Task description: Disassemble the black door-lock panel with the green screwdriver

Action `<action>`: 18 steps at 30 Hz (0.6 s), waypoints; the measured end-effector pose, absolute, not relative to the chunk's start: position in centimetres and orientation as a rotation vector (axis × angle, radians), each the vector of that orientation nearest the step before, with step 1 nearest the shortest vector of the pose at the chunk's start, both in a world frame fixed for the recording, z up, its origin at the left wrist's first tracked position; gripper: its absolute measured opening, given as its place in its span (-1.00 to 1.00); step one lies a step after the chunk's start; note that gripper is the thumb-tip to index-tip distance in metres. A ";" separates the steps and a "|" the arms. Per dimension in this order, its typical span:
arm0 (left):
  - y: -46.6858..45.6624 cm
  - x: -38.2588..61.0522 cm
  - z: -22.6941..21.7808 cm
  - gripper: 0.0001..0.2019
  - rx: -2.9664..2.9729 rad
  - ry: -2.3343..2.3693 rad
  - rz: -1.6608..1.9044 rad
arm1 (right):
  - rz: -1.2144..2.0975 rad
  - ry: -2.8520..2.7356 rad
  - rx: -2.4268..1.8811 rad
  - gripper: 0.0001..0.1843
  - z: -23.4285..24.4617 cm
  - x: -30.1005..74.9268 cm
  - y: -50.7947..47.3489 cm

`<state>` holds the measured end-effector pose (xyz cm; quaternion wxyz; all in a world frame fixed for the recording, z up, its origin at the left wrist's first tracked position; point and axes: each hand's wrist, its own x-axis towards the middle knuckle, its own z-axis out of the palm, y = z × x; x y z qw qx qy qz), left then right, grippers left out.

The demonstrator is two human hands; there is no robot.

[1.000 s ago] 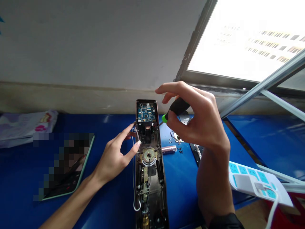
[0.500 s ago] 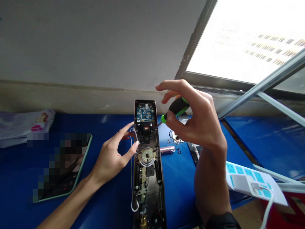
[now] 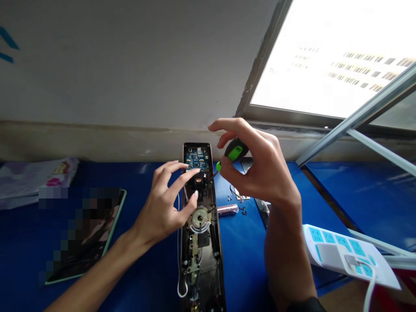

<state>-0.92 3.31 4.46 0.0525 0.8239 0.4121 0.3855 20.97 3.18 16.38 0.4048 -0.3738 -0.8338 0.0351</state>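
Observation:
An opened door lock body (image 3: pixel 202 242) lies lengthwise on the blue table (image 3: pixel 152 277), showing a blue circuit board (image 3: pixel 196 158), a round brass part (image 3: pixel 199 216) and a white wire (image 3: pixel 179 268). My right hand (image 3: pixel 260 169) is closed round a black and green screwdriver (image 3: pixel 233 154), whose tip points down at the lock's right edge beside the board. My left hand (image 3: pixel 165 203) hovers over the lock's left side with fingers spread, fingertips touching the black part under the board.
A tablet (image 3: pixel 84 234) lies on the left, with a plastic bag (image 3: pixel 32 177) behind it. A small pink cylinder (image 3: pixel 227 210) and several loose screws (image 3: pixel 242 209) lie right of the lock. A white power strip (image 3: pixel 344 253) sits at the right, under a window (image 3: pixel 331 56).
My left hand has moved right and up onto the lock, its fingers now over the black part. The right hand turned the screwdriver, showing more green on its handle.

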 end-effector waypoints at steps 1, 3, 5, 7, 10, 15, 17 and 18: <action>3.6 -0.6 4.7 -0.57 2.526 1.244 1.170 | 0.077 -2.098 -0.957 -0.58 16.4 21.0 3.2; 4.1 -0.2 5.0 -0.61 2.551 1.218 1.164 | 0.058 -2.082 -0.966 -0.67 16.3 21.1 3.4; 4.6 0.2 5.3 -0.65 2.569 1.182 1.146 | 0.067 -2.082 -0.948 -0.71 16.2 21.2 3.5; 4.9 0.3 5.4 -0.67 2.585 1.152 1.126 | 0.082 -2.091 -0.925 -0.70 16.1 21.2 3.6; 5.1 0.2 5.3 -0.69 2.607 1.114 1.093 | 0.083 -2.121 -0.886 -0.48 16.1 21.2 3.4; 5.0 -0.3 4.9 -0.72 2.632 1.097 1.065 | 0.051 -2.142 -0.889 -0.57 16.3 21.2 3.4; 5.1 -0.3 4.8 -0.70 2.641 1.093 1.061 | 0.031 -2.138 -0.898 -0.67 16.3 21.2 3.5; 5.1 -0.3 4.8 -0.69 2.646 1.091 1.058 | 0.027 -2.140 -0.895 -0.68 16.3 21.3 3.6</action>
